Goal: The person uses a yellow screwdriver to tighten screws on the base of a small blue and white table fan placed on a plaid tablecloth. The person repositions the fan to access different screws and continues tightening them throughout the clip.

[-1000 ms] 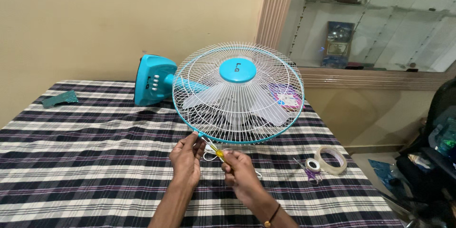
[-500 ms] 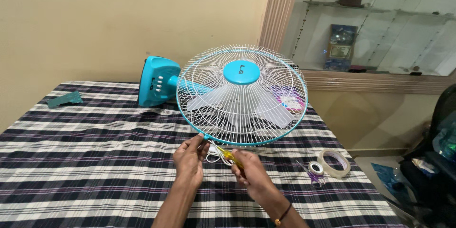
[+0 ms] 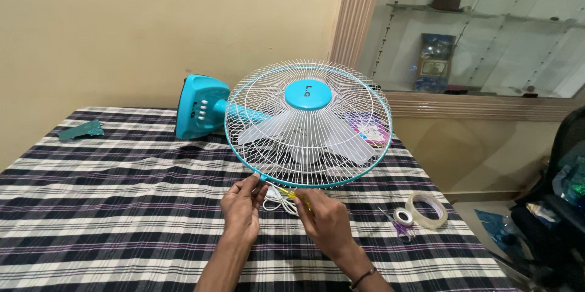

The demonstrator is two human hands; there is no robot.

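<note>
A turquoise table fan (image 3: 308, 124) lies on its side on a checked tablecloth (image 3: 122, 207), its white wire grille facing me. My left hand (image 3: 242, 207) pinches the blue rim at the bottom of the grille. My right hand (image 3: 326, 222) holds a yellow-handled screwdriver (image 3: 297, 196) whose tip points up at the rim's lower edge. A white cord (image 3: 280, 199) loops between my two hands. The fan's base (image 3: 198, 106) stands at the back left.
A roll of clear tape (image 3: 426, 210), a smaller white roll (image 3: 403, 216) and purple scissors (image 3: 399, 228) lie at the right of the cloth. A green part (image 3: 81, 130) rests at the far left. Glass shelves and a dark chair are at the right.
The view has shifted slightly, so the fan sits a bit lower and to the right. Both hands stay at the grille's bottom rim, with the right hand working the screwdriver.
</note>
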